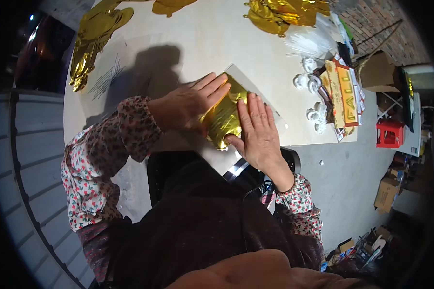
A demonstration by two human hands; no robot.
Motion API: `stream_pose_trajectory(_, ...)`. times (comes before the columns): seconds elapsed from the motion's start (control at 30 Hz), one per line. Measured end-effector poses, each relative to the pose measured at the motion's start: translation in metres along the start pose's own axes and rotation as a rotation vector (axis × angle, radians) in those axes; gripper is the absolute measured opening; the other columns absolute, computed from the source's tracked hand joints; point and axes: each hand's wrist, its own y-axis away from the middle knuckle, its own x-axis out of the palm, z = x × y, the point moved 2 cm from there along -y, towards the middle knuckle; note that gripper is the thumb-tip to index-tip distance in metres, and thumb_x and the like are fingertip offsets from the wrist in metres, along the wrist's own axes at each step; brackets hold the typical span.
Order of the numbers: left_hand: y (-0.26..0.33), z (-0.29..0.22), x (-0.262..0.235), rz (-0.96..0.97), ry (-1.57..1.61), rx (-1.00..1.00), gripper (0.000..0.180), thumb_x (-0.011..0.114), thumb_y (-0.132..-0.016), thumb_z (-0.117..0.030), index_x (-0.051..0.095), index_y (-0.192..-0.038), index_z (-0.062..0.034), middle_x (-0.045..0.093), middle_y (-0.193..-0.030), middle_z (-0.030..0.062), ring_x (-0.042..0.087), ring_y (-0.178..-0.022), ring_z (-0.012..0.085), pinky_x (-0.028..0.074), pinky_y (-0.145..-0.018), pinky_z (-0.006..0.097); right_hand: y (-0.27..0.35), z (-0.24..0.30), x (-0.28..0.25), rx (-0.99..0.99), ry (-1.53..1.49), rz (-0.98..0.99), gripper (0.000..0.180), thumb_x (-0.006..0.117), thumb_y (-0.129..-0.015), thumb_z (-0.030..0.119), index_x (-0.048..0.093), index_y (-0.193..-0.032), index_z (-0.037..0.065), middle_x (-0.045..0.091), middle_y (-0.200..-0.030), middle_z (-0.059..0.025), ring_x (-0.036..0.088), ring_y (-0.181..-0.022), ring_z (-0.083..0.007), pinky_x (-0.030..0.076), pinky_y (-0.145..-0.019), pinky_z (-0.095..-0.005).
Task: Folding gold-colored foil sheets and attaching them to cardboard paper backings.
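A folded piece of shiny gold foil (225, 117) lies at the table's near edge, crinkled and catching the light. Beneath it is a clear plastic sheet or bag (270, 114), set at a slant; its near corner sticks out past the edge. My left hand (190, 103) rests its outstretched fingers on the foil's left side. My right hand (260, 132) lies flat along the right side, thumb spread toward the near end. Both hands are open and press on the foil rather than grip it.
More gold foil pieces lie at the far left (99, 29) and far right (289, 14) of the pale table (212, 38). On the right are clear plastic strips (313, 41), white ribbon rolls (315, 84) and printed cards (340, 94). A red stool (389, 134) stands on the floor.
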Motion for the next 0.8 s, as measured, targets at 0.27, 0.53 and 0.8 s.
stream_pose_trajectory(0.27, 0.014, 0.02, 0.002, -0.014, -0.041, 0.041, 0.113, 0.075, -0.063, -0.057, 0.027, -0.148, 0.0003, 0.027, -0.155, 0.017, 0.027, -0.143, 0.0332, 0.022, -0.117, 0.043, -0.004, 0.006, -0.001, -0.016, 0.043, -0.004, 0.09, 0.065, -0.084, 0.048, 0.025, -0.149, 0.0, 0.021, -0.154, -0.026, 0.018, -0.145, -0.0398, 0.015, -0.118, -0.0483)
stream_pose_trajectory(0.53, 0.017, 0.02, 0.002, 0.065, -0.106, -0.033, 0.114, 0.07, -0.065, -0.067, 0.024, -0.152, -0.0098, 0.018, -0.159, 0.0154, 0.013, -0.147, 0.0332, 0.015, -0.117, 0.046, -0.011, 0.042, 0.02, 0.022, 0.111, -0.107, 0.103, 0.063, -0.08, 0.062, 0.025, -0.148, -0.004, 0.024, -0.151, -0.0311, 0.018, -0.143, -0.0436, 0.017, -0.117, -0.0499)
stream_pose_trajectory(0.8, -0.003, 0.021, -0.017, 0.215, -0.3, -0.122, 0.123, 0.08, -0.053, -0.062, 0.023, -0.153, -0.0191, 0.015, -0.16, 0.0109, 0.008, -0.148, 0.034, 0.013, -0.117, 0.054, -0.013, 0.03, -0.012, -0.021, -0.039, -0.131, 0.082, 0.061, -0.088, 0.048, 0.029, -0.148, 0.0, 0.024, -0.153, -0.0264, 0.022, -0.143, -0.0406, 0.02, -0.116, -0.0468)
